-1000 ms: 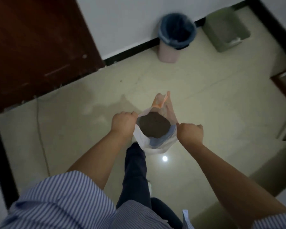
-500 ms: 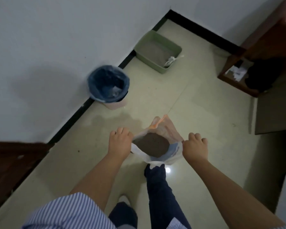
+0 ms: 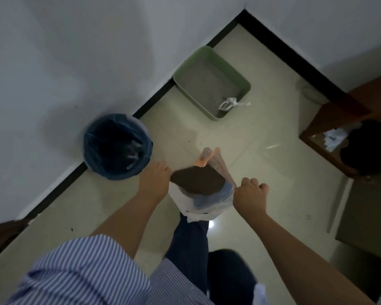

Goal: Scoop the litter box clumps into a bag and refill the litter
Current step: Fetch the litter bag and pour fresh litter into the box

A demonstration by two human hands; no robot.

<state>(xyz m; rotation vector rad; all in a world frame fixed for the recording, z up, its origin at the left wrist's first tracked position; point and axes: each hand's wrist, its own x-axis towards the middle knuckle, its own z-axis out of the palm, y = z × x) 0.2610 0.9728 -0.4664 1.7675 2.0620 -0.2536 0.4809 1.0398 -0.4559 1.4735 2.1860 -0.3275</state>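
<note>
I carry an open plastic bag [image 3: 209, 204] of dark litter [image 3: 197, 180] in front of me, above the floor. My left hand [image 3: 154, 183] grips its left rim and my right hand [image 3: 250, 195] pinches its right rim. An orange flap [image 3: 207, 158] sticks up at the bag's far side. The green litter box [image 3: 243, 83] sits on the floor ahead by the wall, holding grey litter. A white scoop [image 3: 227, 104] leans in the box's near right corner.
A bin with a blue liner [image 3: 117, 146] stands against the wall to the left of the bag. A brown wooden cabinet [image 3: 348, 119] with a dark object and papers is at the right. A dark grey block [image 3: 363, 212] lies at the lower right. My legs [image 3: 191, 245] are below the bag.
I have walked closer to the corner: the bin and litter box appear larger and nearer. Both hands keep holding the bag's rims throughout.
</note>
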